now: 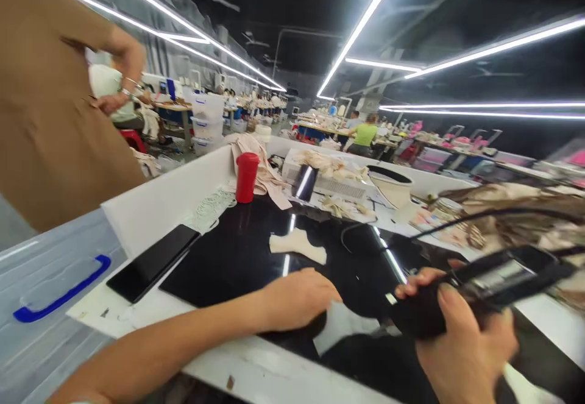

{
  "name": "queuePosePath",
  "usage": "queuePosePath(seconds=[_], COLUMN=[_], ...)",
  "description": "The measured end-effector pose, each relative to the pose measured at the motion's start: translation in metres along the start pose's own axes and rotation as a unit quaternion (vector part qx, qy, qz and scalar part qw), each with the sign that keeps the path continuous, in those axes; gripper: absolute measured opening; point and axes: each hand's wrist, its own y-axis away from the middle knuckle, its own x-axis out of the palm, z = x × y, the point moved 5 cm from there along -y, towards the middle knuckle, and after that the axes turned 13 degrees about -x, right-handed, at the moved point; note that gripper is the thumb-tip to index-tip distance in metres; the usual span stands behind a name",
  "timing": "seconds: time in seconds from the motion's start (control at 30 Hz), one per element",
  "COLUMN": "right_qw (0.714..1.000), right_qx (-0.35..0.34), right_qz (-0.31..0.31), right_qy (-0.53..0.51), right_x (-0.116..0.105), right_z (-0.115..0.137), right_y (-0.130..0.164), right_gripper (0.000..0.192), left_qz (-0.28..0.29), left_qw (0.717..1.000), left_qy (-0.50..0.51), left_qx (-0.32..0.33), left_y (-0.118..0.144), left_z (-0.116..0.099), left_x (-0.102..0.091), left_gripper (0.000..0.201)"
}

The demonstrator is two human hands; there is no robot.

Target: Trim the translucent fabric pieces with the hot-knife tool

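My left hand [301, 297] rests low over the glossy black board [219, 258], its fingers closed at the edge of a pale, thin piece [345, 326]; the fingertips are partly hidden. Wrapped in my right hand [466, 337] is a black corded hand-held device [498, 279], tilted over the right part of the board. A black cable [484, 211] runs from it off to the right. Beyond my left hand, a cream cut fabric piece [298, 244] lies flat on the board.
A black phone [153, 262] lies at the table's left edge, near a red lidded cup [247, 177]. Fabric scraps [331, 163] and a dark cylinder [306, 183] sit behind the board. A person in brown [68, 105] stands at left, beside a plastic bin with a blue handle [64, 294].
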Motion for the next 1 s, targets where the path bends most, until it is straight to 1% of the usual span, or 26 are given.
queuePosePath(seconds=[0.03,0.07,0.13,0.23,0.4,0.6,0.77,1.0], right_qw=[1.0,1.0,1.0,0.999,0.998,0.997,0.997,0.996], right_qx=[0.005,-0.003,-0.02,-0.037,-0.05,-0.038,-0.041,-0.04], right_qz=[-0.013,-0.014,-0.006,0.011,0.042,0.064,0.067,0.078], right_qy=[0.008,0.012,0.015,0.005,-0.021,-0.023,-0.02,-0.023], right_x=[-0.001,0.0,0.005,0.013,0.024,0.029,0.027,0.027], right_z=[0.001,0.003,0.005,0.004,-0.002,-0.008,-0.009,-0.011], right_y=[0.0,0.0,0.0,0.001,0.004,0.01,0.012,0.015], right_gripper=[0.043,0.044,0.043,0.038,0.032,0.035,0.033,0.035], left_qz=[0.001,0.006,0.024,0.049,0.084,0.139,0.155,0.162], left_qw=[1.0,0.999,0.996,0.993,0.991,0.984,0.981,0.98], left_qy=[0.026,0.049,0.084,0.106,0.103,0.1,0.101,0.093], left_qx=[-0.009,-0.012,-0.01,-0.004,-0.011,-0.04,-0.061,-0.067], left_y=[0.0,0.001,0.002,0.003,0.004,0.006,0.007,0.006], left_z=[0.003,0.005,0.006,0.001,-0.005,-0.001,0.0,0.001], left_x=[-0.002,-0.003,-0.004,-0.006,-0.005,0.001,0.002,0.002], left_gripper=[0.026,0.026,0.025,0.026,0.029,0.041,0.05,0.053])
